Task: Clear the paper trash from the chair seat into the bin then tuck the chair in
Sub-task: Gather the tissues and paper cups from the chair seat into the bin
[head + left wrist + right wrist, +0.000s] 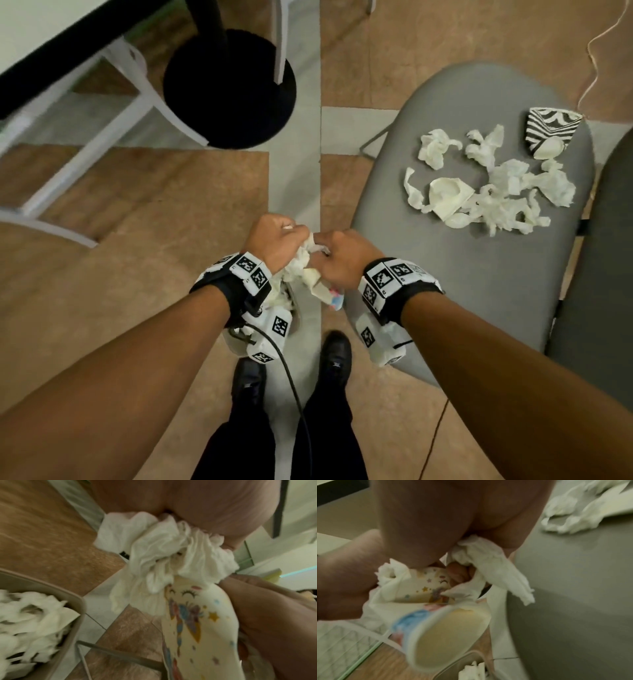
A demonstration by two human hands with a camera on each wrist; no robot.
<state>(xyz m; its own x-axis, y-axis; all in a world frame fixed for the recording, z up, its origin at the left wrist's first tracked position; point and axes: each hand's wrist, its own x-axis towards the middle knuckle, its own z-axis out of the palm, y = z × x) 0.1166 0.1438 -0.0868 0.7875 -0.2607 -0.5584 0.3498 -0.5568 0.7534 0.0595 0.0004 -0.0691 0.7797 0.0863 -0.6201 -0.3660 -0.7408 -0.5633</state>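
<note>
Both my hands meet left of the grey chair seat [479,291], gripping one bundle of crumpled white tissue [301,263] and printed paper cups. My left hand [294,236] clutches tissue [163,547] above a unicorn-print cup [197,622]. My right hand [322,246] grips tissue [496,563] and a blue-and-pink cup [447,628]. Below the bundle stands the beige bin [75,608], with tissues inside. On the seat lie more tissues [507,198], a crushed white cup [445,197] and a zebra-striped cup [551,132].
A black round table base [229,89] and white chair legs [102,130] stand ahead on the left, under a dark-edged table [68,51]. A second dark chair [609,274] abuts the grey one on the right. My shoes [250,380] are behind the bin.
</note>
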